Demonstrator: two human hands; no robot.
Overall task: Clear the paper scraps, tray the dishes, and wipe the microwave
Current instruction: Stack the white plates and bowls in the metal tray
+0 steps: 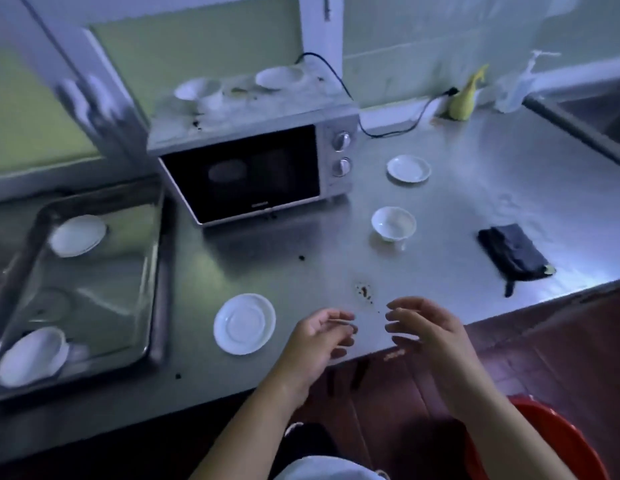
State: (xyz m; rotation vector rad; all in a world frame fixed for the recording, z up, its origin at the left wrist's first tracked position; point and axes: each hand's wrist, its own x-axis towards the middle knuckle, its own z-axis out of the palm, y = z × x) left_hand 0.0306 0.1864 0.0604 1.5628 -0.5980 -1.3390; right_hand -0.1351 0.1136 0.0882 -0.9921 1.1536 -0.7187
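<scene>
No legible text, small brand mark (260, 204) on microwave (253, 174) door blurred, reddish marking (394, 355) on counter (440, 209) edge unreadable

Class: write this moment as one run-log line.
left hand: curled, grip unclear | right hand: open, empty | tray: two dishes in | counter: front saucer, back saucer, footed bowl out | microwave: two bowls atop | dark cloth: untouched

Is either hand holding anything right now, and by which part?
The left hand seems to pinch a thin pale scrap at its fingertips; blurred. The right hand holds nothing.
</scene>
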